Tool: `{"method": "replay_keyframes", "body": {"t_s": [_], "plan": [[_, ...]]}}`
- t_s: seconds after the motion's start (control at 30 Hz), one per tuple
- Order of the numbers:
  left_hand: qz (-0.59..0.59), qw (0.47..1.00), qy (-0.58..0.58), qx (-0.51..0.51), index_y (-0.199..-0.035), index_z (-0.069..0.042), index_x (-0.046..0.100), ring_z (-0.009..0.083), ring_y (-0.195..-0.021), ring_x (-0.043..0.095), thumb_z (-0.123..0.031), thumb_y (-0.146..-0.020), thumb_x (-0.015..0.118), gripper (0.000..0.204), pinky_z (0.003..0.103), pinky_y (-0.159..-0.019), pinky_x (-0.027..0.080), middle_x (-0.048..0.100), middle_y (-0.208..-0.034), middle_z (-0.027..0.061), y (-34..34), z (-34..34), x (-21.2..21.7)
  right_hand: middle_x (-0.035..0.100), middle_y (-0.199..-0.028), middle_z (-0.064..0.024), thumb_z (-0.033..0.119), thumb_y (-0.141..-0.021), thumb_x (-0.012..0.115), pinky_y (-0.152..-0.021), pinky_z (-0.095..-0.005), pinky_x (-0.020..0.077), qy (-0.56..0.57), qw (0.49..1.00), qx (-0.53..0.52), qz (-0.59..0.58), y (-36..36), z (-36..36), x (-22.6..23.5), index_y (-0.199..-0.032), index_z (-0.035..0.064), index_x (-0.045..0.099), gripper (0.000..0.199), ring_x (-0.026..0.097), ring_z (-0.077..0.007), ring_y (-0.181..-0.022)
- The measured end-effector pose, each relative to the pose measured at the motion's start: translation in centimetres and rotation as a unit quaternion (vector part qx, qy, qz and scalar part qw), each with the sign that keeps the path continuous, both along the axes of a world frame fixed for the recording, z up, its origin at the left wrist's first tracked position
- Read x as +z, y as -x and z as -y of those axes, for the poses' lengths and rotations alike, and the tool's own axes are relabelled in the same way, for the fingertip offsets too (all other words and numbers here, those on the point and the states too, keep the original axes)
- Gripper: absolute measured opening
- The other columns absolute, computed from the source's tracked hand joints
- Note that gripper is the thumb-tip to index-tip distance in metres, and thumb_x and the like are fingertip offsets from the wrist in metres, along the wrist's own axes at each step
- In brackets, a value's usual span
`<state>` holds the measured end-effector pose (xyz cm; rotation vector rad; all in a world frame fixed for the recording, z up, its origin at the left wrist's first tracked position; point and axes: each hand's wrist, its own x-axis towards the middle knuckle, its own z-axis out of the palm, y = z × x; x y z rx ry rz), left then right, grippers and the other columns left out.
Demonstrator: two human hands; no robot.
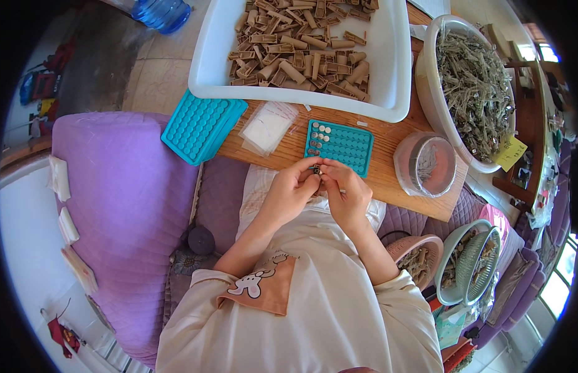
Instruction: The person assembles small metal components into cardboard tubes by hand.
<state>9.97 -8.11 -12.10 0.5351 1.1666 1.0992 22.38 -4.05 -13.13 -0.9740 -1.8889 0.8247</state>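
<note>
My left hand and my right hand meet over the table's near edge, fingertips pinched together. Between them is a small dark part with a metallic glint, too small to name; both hands seem to grip it. Just beyond the fingers lies a teal tray with rows of round hollows. Several small round pieces, some white and some grey, sit in the hollows at its left side. My fingertips overlap the tray's near left corner in the picture.
A white tub of brown plastic parts stands at the back. Left are stacked teal trays and plastic bags. Right are a round container, a basin of metal pieces and baskets. A purple sofa flanks me.
</note>
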Motion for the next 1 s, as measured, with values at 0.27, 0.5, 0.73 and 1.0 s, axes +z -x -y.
{"method": "replay_keyframes", "body": {"t_s": [0.27,0.5,0.73,1.0], "plan": [[-0.117,0.993,-0.01,-0.032,-0.109,0.003,0.048,0.0136,-0.066,0.06,-0.002,-0.082,0.045,0.027,0.024,-0.059,0.046,0.061,-0.075,0.0098,-1.0,0.6,-0.2,0.056,-0.089,-0.0117,-0.007,-0.071,0.056,-0.063,-0.03,0.0497,0.354,0.922,0.142,0.068,-1.3,-3.6,4.0,-0.091,-0.0001,0.051,0.022,0.06,-0.0235,-0.078],[-0.23,0.964,-0.017,-0.132,-0.11,0.004,0.047,0.0116,-0.077,0.06,0.003,-0.081,0.042,0.029,0.023,-0.068,0.047,0.06,-0.085,0.01,-0.7,-0.7,2.3,0.051,-0.101,-0.0069,-0.014,-0.071,0.049,-0.076,-0.0236,0.0437,0.533,0.8,0.275,-0.011,-2.2,-6.2,3.7,-0.104,0.0006,0.045,0.036,0.049,-0.011,-0.093],[-0.266,0.954,-0.021,-0.139,-0.107,0.003,0.049,0.0116,-0.074,0.061,0.003,-0.08,0.044,0.028,0.024,-0.066,0.048,0.061,-0.083,0.0111,-0.8,-0.9,2.5,0.057,-0.094,-0.0102,-0.011,-0.072,0.048,-0.073,-0.0257,0.0457,0.564,0.774,0.286,-0.031,-1.9,-7.1,3.3,-0.105,-0.0027,0.047,0.035,0.053,-0.0127,-0.085],[0.045,0.999,-0.029,-0.009,-0.11,0.001,0.046,0.0121,-0.071,0.057,0.001,-0.083,0.04,0.028,0.024,-0.064,0.047,0.058,-0.088,0.0075,1.3,-1.3,1.1,0.06,-0.089,-0.0116,0.002,-0.075,0.056,-0.071,-0.0274,0.0476,0.338,0.879,0.3,0.149,0.4,-8.2,7.0,-0.102,-0.0016,0.052,0.028,0.059,-0.0148,-0.082]]}}
